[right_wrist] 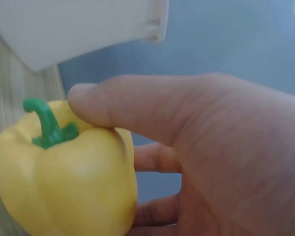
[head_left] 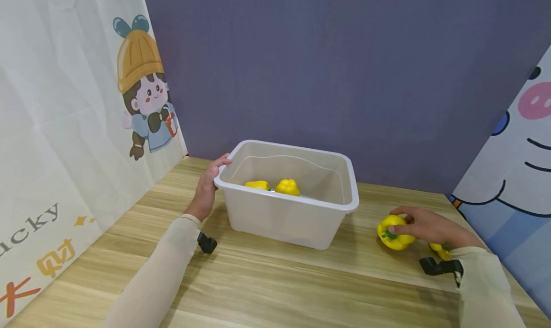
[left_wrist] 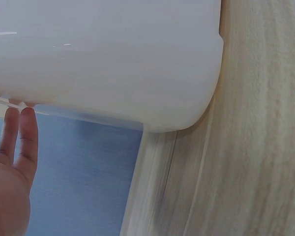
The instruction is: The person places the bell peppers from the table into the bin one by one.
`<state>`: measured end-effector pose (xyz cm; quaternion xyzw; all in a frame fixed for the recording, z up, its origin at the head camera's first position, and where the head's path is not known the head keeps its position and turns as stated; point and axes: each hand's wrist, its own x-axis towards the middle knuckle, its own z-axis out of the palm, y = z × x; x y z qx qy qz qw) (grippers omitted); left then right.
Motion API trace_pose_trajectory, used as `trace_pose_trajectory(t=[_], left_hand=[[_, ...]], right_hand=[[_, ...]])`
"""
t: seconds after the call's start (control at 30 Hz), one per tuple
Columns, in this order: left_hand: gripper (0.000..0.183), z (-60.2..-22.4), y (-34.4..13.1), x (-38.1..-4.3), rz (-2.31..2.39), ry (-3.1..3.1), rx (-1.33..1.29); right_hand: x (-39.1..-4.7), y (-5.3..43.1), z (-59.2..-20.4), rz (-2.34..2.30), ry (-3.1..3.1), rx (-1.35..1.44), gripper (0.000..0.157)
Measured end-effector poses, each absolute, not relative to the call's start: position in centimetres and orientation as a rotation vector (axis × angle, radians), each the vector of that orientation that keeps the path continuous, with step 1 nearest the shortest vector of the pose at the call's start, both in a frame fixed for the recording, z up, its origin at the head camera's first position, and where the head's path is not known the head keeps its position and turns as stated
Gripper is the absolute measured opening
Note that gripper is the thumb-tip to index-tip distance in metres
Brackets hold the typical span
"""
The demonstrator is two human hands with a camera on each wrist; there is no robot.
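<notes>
A white plastic bin (head_left: 275, 220) stands on the wooden table, with two yellow bell peppers visible inside, one at the left (head_left: 257, 184) and one (head_left: 287, 187) near the middle. At the bin's left rim, my left hand (head_left: 205, 189) holds on with fingertips over the edge; in the left wrist view, straighter fingers (left_wrist: 28, 135) reach the rim's underside. To the right of the bin, my right hand (head_left: 430, 226) grips a yellow bell pepper (right_wrist: 83, 182), thumb on top beside its green stem and other fingers behind. Another yellow pepper (head_left: 440, 251) is partly hidden under my right wrist.
A blue-grey panel (head_left: 336, 70) rises behind the bin. White printed sheets with cartoon figures flank the table on the left (head_left: 64, 103) and right (head_left: 508, 175). Wooden tabletop (head_left: 267, 289) extends in front of the bin.
</notes>
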<state>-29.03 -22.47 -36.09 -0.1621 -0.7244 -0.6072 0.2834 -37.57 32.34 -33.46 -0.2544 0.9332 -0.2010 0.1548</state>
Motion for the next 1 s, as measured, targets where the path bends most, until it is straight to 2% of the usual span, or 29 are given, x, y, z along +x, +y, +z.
trace_pose_trajectory(t=[0.33, 1.0], left_hand=[[0.053, -36.09, -22.4, -29.0, -1.625, -1.939, -0.435], [0.051, -35.85, -22.13, -28.66, -1.621, -1.939, -0.428]], right_hand=[[-36.69, 31.65, -32.8, -0.592, 2.689, -0.771, 0.074], [-37.03, 31.71, -33.31, -0.635, 2.702, -0.774, 0.074]])
